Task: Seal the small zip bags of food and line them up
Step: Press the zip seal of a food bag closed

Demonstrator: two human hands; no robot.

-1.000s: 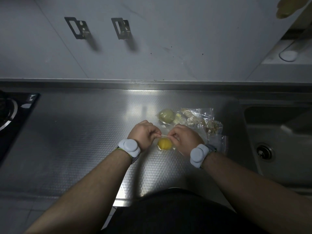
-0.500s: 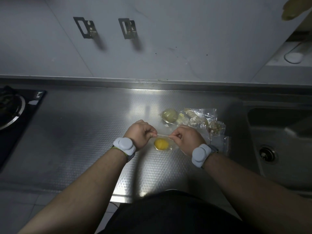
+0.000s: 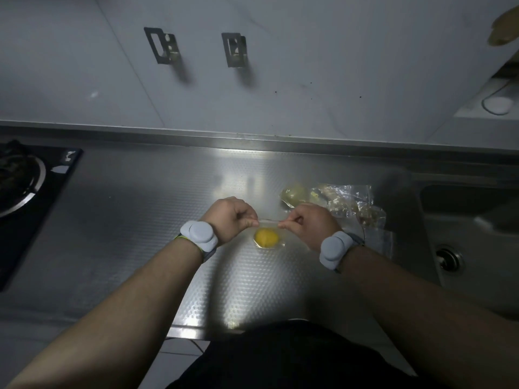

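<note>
Hands farther apart, bag pile beyond.

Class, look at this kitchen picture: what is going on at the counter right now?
A person is sealing a small zip bag holding a yellow piece of food. The left hand and right hand each pinch one end of the bag's top strip, just above the steel counter. More clear bags of food lie in a loose cluster behind the right hand, beside the sink, not yet lined up.
</note>
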